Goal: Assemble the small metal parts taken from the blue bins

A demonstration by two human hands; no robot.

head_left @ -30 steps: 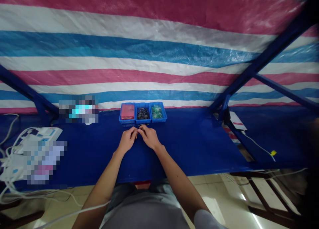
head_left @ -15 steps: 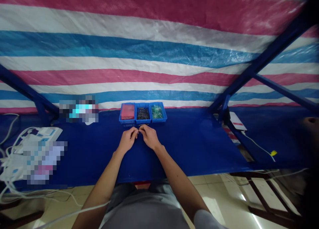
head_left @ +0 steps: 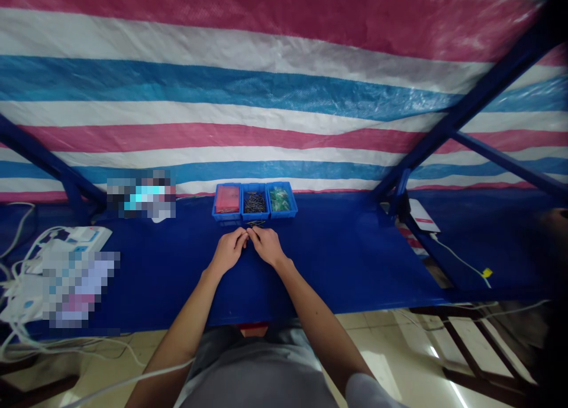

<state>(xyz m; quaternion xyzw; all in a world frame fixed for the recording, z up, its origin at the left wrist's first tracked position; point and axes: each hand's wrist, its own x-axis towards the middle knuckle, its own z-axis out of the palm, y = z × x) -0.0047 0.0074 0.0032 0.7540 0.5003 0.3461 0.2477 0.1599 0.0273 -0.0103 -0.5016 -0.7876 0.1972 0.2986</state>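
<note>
My left hand [head_left: 228, 250] and my right hand [head_left: 267, 244] rest together on the blue table [head_left: 337, 260], fingertips meeting in a pinch. What they pinch is too small to make out. Just beyond the fingertips lie a few small dark metal pieces [head_left: 256, 223]. Behind them stand three small blue bins side by side: a left bin [head_left: 226, 201] with red contents, a middle bin [head_left: 254, 203] of dark screws or pins, and a right bin [head_left: 280, 199] with green parts.
A white power strip with cables [head_left: 66, 242] sits at the table's left end. A striped tarp [head_left: 266, 100] hangs behind. Blue metal frame bars [head_left: 461, 118] rise at the right, beside a white device with a cable [head_left: 423, 218].
Both hands stay together in nearly the same place; the fingertips have shifted only slightly.
</note>
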